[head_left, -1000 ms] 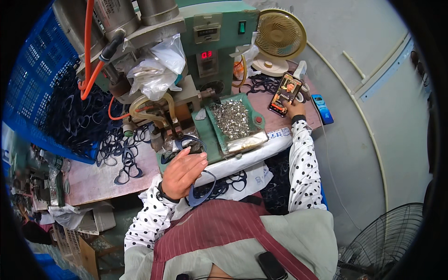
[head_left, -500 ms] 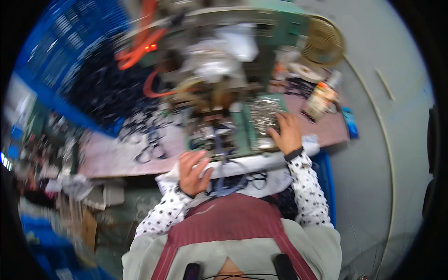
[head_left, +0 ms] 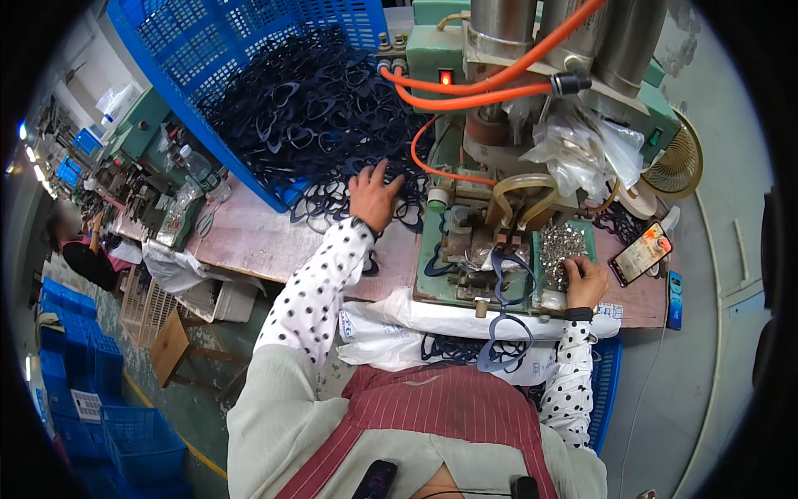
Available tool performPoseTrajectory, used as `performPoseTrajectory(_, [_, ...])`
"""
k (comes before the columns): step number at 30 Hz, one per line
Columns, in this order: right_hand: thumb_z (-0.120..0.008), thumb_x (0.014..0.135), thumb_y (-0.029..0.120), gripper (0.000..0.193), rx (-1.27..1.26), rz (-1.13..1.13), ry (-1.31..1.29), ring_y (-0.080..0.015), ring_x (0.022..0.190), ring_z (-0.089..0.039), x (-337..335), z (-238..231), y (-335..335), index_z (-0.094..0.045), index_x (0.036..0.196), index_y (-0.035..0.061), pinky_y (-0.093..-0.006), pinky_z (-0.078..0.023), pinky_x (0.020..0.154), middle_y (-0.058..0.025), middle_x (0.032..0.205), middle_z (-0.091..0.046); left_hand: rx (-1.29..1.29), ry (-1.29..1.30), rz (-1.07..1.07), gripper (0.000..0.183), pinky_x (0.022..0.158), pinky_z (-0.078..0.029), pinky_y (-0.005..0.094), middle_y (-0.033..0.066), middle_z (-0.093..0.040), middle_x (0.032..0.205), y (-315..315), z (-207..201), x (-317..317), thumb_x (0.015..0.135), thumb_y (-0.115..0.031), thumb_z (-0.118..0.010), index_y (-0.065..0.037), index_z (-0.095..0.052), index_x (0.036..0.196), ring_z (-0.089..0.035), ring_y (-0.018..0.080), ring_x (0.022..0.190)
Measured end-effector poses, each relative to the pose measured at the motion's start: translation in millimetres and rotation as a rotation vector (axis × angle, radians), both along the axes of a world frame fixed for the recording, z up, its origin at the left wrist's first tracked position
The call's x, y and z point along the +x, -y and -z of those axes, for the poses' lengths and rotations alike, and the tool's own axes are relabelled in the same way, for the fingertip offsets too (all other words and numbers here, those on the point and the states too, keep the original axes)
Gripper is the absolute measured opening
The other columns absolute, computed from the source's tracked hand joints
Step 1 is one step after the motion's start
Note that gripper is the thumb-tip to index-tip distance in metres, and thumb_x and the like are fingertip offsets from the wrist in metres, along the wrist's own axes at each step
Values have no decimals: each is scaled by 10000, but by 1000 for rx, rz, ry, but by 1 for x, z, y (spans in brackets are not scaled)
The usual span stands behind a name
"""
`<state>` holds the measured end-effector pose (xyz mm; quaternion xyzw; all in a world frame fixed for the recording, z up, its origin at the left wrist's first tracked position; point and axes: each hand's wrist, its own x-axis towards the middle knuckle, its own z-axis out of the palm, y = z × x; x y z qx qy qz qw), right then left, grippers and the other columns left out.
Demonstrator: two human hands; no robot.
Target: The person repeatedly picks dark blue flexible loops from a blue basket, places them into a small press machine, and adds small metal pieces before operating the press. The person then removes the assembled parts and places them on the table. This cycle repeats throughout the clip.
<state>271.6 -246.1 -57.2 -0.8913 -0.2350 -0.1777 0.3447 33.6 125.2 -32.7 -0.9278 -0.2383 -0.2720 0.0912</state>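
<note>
My left hand, fingers spread, reaches over dark blue plastic eyeglass frames lying loose on the table at the mouth of a blue crate. At the right, the fingertips of my right hand are bent together in a tray of small shiny metal parts; whatever they pinch is too small to make out. Between my hands stands a green press machine. One blue eyeglass frame hangs from its front, its lower lens ring over the white bag at the table edge.
Orange air hoses curve over the press, with a clear plastic bag on its head. A phone and a blue packet lie at the right. Far left are stacked blue crates, a wooden stool and another person.
My left hand has moved from the table's front edge up to the frames by the crate. My right hand stays at the metal parts, its fingers now more bent. The view has shifted left.
</note>
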Motion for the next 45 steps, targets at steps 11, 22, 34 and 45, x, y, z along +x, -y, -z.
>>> performPoseTrajectory(11, [-643,851,210,83,8,34,43,-288,890,-568,10,15,6,-682,908,163,-423,-398,824,-68,842,-651,-430,-287,-65,382,901,-395,537,63,-516,1334,-72,2,47,875,-404,-574,-152,-630,1157,-567,282,1126])
performPoseTrajectory(22, [-655,833,162,166,38,32,20,-320,896,-591,11,13,4,-689,980,93,-436,-444,798,-118,914,-678,-208,-293,420,327,1019,-246,549,34,-542,1357,51,15,-103,875,-324,-598,-143,-623,1146,-538,239,1182])
performPoseTrajectory(34, [-734,764,131,83,108,-75,11,-257,786,-614,5,1,6,-739,847,125,-372,-474,737,-86,793,-682,-253,192,-70,308,936,-372,441,80,-571,1278,56,78,-108,836,-185,-646,-136,-641,1140,-515,311,1124])
performPoseTrajectory(45, [-657,806,29,137,401,-295,-154,-164,737,-628,-8,-13,-11,-717,929,38,-271,-483,687,-80,862,-694,-583,551,4,158,710,-494,363,118,-653,955,0,-14,-73,920,-133,-597,-22,-592,1033,-636,272,795])
